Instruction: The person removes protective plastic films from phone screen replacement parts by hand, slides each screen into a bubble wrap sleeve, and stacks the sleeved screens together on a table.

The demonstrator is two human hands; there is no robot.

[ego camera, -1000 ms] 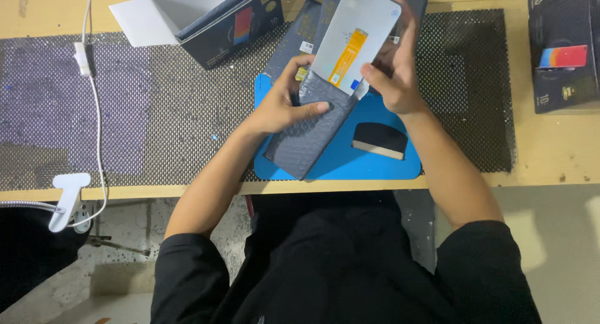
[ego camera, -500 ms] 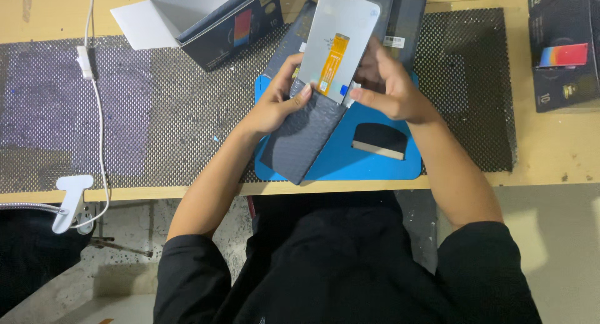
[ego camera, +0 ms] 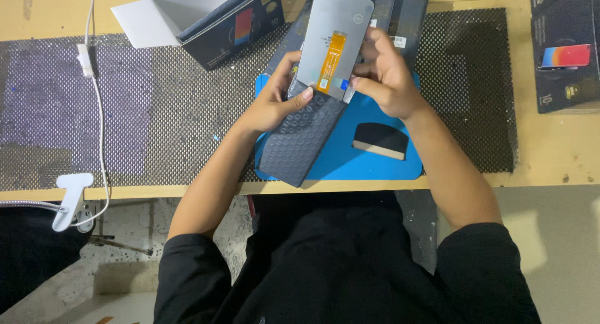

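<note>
A grey phone screen panel (ego camera: 331, 30) with an orange flex strip on its back sticks halfway out of a dark bubble-wrap sleeve (ego camera: 303, 139). My left hand (ego camera: 275, 99) grips the sleeve's upper end, thumb across its mouth. My right hand (ego camera: 387, 77) holds the panel's right edge near its lower end. Both are held above a blue work mat (ego camera: 350, 158) on the bench.
A black block (ego camera: 380, 139) lies on the blue mat. An open dark box with a white lid (ego camera: 206, 18) stands at the back left, another dark box (ego camera: 565, 49) at the right. A white cable (ego camera: 94, 80) and a clamp (ego camera: 69, 199) are at the left edge.
The screen panel has slid further out of the sleeve, up and away from me. My right hand moved down along its edge while my left kept hold of the sleeve.
</note>
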